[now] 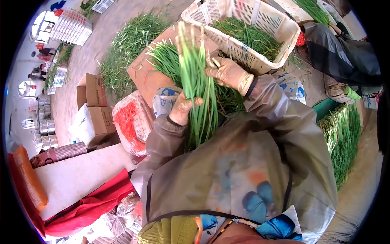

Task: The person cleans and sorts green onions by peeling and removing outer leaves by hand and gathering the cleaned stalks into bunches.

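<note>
An upright bunch of chives (195, 77), pale stem ends at the top and long green leaves hanging down, is held in front of my chest. My left hand (185, 109) is closed around its lower part. My gloved right hand (230, 74) is at the bunch's upper right side, with bent fingers against the stems; its fingertips are partly hidden. Behind the bunch, more chives (165, 61) lie on a brown board (142, 79). Dark loose greens (227, 99) are under my right wrist.
A white plastic crate (280, 57) holding greens stands beyond my right hand. Loose leaves (130, 49) are heaped on the floor. Red ties (131, 122) lie on a package at left, near a cardboard box (99, 118). Bundled chives (343, 138) stand at right, near another person (335, 53).
</note>
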